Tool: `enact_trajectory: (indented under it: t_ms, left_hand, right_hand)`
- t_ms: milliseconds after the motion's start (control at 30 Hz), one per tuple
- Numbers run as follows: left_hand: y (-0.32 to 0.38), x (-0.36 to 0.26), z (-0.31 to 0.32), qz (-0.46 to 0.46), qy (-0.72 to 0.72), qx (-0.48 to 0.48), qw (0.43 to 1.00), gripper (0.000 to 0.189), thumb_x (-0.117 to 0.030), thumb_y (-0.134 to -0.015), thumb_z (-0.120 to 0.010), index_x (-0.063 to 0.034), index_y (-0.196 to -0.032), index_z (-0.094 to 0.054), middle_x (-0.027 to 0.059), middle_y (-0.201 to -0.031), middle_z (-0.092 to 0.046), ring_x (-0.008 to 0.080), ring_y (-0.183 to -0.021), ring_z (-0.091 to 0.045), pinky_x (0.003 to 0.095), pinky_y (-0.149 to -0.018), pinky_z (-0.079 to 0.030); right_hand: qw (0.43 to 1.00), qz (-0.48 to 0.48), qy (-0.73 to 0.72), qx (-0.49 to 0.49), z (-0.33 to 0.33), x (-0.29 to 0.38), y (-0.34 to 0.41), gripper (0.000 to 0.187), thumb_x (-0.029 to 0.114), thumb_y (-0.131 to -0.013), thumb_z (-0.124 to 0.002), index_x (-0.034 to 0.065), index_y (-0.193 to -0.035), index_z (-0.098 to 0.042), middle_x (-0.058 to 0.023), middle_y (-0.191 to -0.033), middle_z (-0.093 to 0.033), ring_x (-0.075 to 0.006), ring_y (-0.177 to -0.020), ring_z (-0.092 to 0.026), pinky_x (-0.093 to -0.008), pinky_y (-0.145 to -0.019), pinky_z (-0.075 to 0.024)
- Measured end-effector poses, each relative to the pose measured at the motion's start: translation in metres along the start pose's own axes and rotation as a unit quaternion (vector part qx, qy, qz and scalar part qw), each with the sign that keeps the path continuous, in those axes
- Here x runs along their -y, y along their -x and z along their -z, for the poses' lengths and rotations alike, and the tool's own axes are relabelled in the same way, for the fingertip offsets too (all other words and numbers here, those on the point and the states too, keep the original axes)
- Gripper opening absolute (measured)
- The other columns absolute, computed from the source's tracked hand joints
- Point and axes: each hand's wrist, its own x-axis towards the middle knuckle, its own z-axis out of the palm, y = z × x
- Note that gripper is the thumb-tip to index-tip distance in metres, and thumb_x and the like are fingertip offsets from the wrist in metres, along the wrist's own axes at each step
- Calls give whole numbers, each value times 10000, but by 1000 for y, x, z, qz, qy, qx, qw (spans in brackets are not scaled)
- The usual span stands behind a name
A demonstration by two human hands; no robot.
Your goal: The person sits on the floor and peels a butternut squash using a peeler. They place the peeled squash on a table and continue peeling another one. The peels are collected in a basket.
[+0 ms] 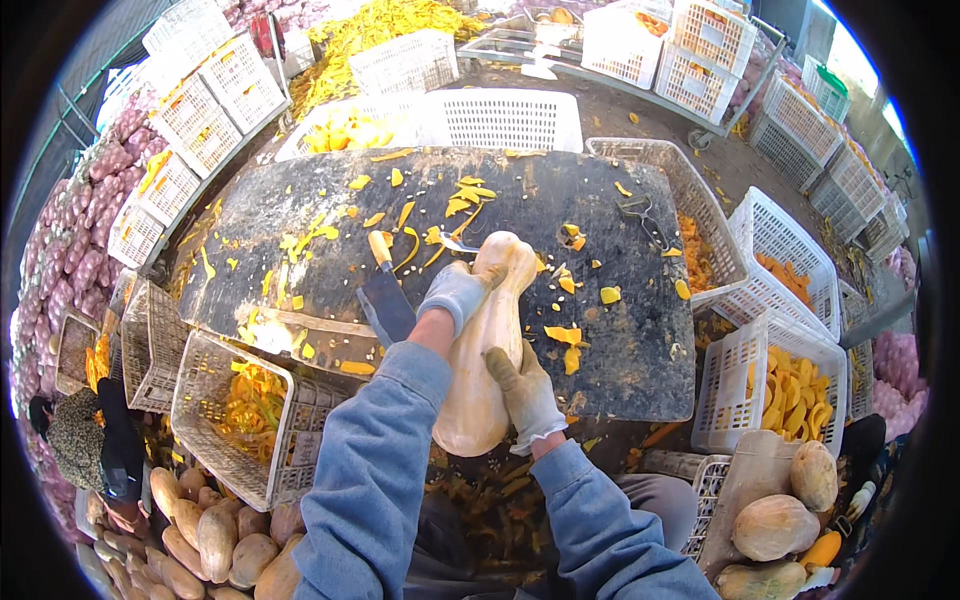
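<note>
A large tan butternut-type squash (480, 382), skin on, lies lengthwise over the near edge of a dark, worn work board (622, 337). My left hand (459, 291), in a pale work glove, grips the upper left side of its neck. Lower down, my right hand (525, 390), in a stained glove, is closed around its right side. Just left of my left hand rests a cleaver (386, 304) with a wooden handle. A metal spoon (456, 244) lies by the squash's top end, partly hidden. A peeler (646, 219) is at the board's upper right.
Orange peel scraps (566, 337) and seeds dot the board. A crate of peelings (289, 420) stands at the near left, and a crate of cut squash (772, 330) at the right. Whole squashes (217, 536) are piled lower left, others (776, 525) lower right. Another person (112, 450) is at far left.
</note>
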Motion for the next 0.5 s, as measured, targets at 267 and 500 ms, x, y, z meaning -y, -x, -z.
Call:
enact_trajectory:
  t_ms: [267,500]
  left_hand:
    - [5,46,19,-110,110,65,986,625,-495,-1026,-623,44,-1342,-649,156,-1285,-702,214,-1170,-638,341,-1016,-498]
    - [84,93,-12,-35,381,141,913,613,-452,-1065,-568,15,-1461,-534,131,-1415,-624,215,-1258,-603,355,-1101,-468]
  right_hand:
    - [977,-28,208,-26,10,38,-3,1024,621,-901,-718,-100,-1541,-371,-310,-1401,-605,-376,-1291,-620,-379,-1057,-483]
    - [974,-26,223,-14,35,51,-7,825,480,-976,-693,-76,-1522,-422,-261,-1423,-612,-349,-1305,-613,-374,-1072,-483]
